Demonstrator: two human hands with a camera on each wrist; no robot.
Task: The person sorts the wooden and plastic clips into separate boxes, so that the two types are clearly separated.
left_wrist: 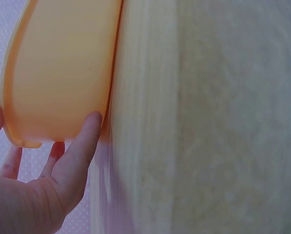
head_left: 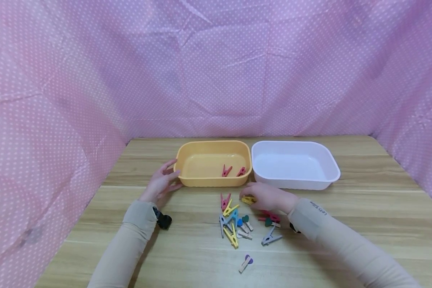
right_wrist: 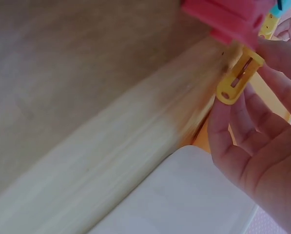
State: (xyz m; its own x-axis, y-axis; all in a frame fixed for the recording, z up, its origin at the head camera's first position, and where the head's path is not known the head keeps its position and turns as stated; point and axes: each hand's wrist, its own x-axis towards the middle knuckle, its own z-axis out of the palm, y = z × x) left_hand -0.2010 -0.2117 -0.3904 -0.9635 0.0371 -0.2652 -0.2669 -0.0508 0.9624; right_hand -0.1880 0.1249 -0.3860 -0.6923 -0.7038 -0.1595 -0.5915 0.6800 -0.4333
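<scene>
My left hand (head_left: 163, 182) rests with straight fingers against the left end of an orange tub (head_left: 212, 164); in the left wrist view the fingertips (left_wrist: 89, 124) touch the tub's wall (left_wrist: 62, 73). Two red clothespins (head_left: 233, 171) lie inside that tub. My right hand (head_left: 266, 197) pinches a yellow clothespin (head_left: 248, 199) just in front of the tub; the right wrist view shows this yellow clothespin (right_wrist: 239, 75) between the fingertips. A pile of coloured clothespins (head_left: 235, 222) lies on the wooden table (head_left: 187, 248) below that hand.
A white tub (head_left: 295, 164) stands right of the orange one, with nothing seen inside it. One purple-tipped clothespin (head_left: 245, 263) lies apart, nearer the front edge. Pink dotted cloth (head_left: 216, 72) walls the table on three sides.
</scene>
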